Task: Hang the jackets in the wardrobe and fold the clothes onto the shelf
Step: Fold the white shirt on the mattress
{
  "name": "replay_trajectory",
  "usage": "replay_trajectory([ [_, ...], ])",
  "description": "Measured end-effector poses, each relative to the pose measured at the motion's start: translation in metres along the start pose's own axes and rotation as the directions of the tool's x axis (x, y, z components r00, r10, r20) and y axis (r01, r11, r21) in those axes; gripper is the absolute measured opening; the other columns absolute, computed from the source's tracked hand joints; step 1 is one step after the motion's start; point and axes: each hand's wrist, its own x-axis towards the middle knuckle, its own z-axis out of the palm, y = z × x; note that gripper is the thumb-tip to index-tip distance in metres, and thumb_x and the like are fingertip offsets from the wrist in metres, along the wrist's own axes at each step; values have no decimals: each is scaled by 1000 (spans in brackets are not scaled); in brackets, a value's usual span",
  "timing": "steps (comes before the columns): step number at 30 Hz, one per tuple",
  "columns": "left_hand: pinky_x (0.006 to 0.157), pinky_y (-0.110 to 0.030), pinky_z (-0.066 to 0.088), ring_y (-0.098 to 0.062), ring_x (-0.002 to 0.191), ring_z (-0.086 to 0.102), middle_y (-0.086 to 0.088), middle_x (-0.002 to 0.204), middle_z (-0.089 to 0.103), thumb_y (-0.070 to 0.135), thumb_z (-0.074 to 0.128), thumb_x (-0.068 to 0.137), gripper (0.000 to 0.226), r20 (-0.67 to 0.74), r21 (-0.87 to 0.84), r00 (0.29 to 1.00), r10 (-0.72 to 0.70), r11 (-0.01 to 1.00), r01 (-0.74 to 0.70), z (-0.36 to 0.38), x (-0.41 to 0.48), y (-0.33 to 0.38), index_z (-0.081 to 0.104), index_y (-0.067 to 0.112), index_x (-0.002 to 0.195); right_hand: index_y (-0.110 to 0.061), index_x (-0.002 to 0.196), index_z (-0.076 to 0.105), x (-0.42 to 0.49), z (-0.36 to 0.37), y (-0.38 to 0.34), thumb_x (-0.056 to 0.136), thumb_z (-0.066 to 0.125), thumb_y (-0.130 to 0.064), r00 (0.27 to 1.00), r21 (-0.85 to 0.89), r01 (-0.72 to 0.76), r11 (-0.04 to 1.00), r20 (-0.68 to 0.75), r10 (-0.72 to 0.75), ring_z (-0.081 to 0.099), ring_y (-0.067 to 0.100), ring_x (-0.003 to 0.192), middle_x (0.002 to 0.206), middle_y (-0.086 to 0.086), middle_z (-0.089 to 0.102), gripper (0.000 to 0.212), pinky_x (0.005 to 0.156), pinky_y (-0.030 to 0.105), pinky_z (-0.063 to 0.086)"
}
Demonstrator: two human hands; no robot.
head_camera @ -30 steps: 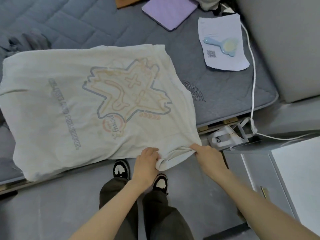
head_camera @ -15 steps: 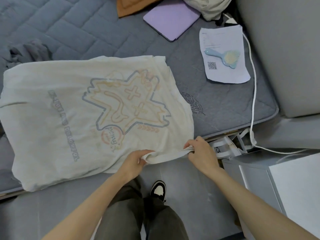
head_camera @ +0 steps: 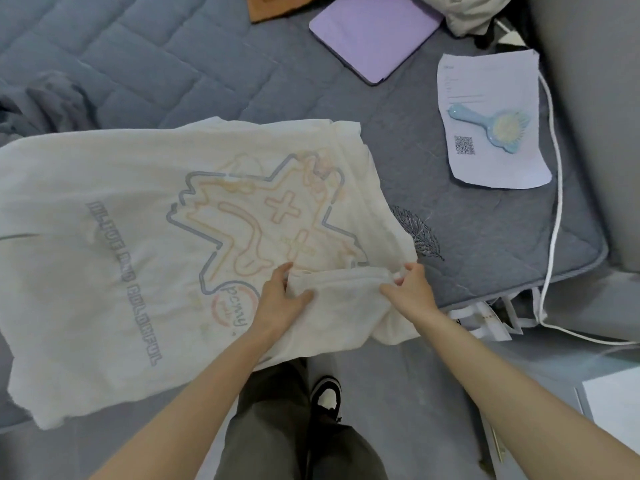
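Note:
A cream T-shirt (head_camera: 114, 258) with a blue and orange print lies spread face up on the grey quilted mattress (head_camera: 173, 71), its near edge hanging over the bed's side. Its near right sleeve (head_camera: 341, 282) is turned back onto the shirt's body. My left hand (head_camera: 280, 299) grips the sleeve's left end, thumb on top of the fold. My right hand (head_camera: 410, 289) pinches the sleeve's right end at the shirt's side edge.
On the mattress lie a lilac tablet case (head_camera: 375, 32), a paper sheet (head_camera: 491, 119) with a blue hairbrush (head_camera: 495, 124), an orange cloth (head_camera: 277, 5), a beige garment (head_camera: 474, 10) and a grey garment (head_camera: 45, 105) at left. A white cable (head_camera: 552, 216) runs down the right side. White furniture (head_camera: 614, 400) stands at lower right.
Both hands have carried the sleeve up from the bed's edge and laid it over onto the shirt. The view has shifted closer over the mattress.

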Motion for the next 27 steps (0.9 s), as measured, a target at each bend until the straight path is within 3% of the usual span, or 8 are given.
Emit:
replay_trajectory([
  [2, 95, -31, 44, -15, 108, 51, 6, 116, 50, 33, 69, 84, 59, -13, -26, 997, -77, 997, 77, 6, 4, 2, 39, 21, 132, -5, 139, 32, 4, 0, 5, 80, 70, -20, 993, 5, -104, 995, -62, 104, 41, 36, 124, 139, 16, 32, 72, 104, 38, 37],
  [5, 76, -28, 43, -15, 90, 54, 5, 93, 53, 34, 65, 87, 34, -53, -26, 985, -165, 986, 164, 14, 4, 3, 45, 14, 105, -11, 114, 60, 4, -3, 11, 84, 65, -28, 974, -54, -208, 977, 85, 212, 46, 33, 119, 128, 12, 47, 35, 98, 38, 43],
  [7, 68, -27, 38, -14, 83, 50, 6, 85, 50, 31, 57, 93, 23, -73, 1, 988, -135, 991, 136, 14, 3, 4, 46, 12, 100, -14, 88, 63, 1, -6, 10, 86, 61, -20, 982, 54, -151, 987, 126, 143, 54, 25, 99, 99, 5, 61, 7, 76, 31, 43],
  [10, 65, -26, 36, -17, 80, 48, -1, 83, 49, 22, 54, 93, 20, -75, -103, 994, -76, 992, 68, 7, -2, 1, 50, 3, 98, -16, 62, 38, -1, -8, 12, 81, 59, -5, 998, 179, 65, 982, 0, -67, 38, 17, 65, 63, 0, 41, 30, 58, 30, 26],
  [14, 69, -36, 42, -23, 78, 55, -10, 87, 59, 14, 63, 83, 15, -53, -434, 987, -155, 893, 116, -4, -8, -8, 55, 6, 92, -18, 93, 48, -2, -2, 9, 80, 66, -5, 978, 490, -43, 871, 199, -63, 52, 19, 78, 90, 6, 58, 26, 70, 33, 41],
  [19, 75, -33, 48, -20, 87, 55, -1, 94, 57, 5, 62, 83, 22, -204, -442, 961, -188, 893, 81, -10, 3, -19, 52, 20, 96, -27, 107, 55, 6, -2, 14, 72, 83, -32, 871, 92, 79, 993, 478, -114, 51, -4, 50, 70, -12, 54, 46, 45, 8, 37],
  [23, 85, -35, 49, -21, 96, 57, -4, 108, 59, 14, 60, 89, 21, -217, -372, 968, -122, 927, 34, -7, 12, -22, 56, 20, 109, -21, 73, 58, 17, 0, 21, 87, 67, -20, 947, 2, 322, 947, 16, -322, 47, 15, 67, 64, -6, 50, 16, 53, 15, 34],
  [27, 75, -21, 45, -8, 88, 54, 2, 110, 58, 20, 55, 94, 19, -321, -250, 947, -23, 966, -62, 3, 17, -23, 57, 20, 112, -25, 102, 51, 21, -3, 23, 95, 55, -35, 919, 159, 388, 908, -150, -366, 52, 15, 89, 103, 1, 55, 13, 78, 26, 37],
])
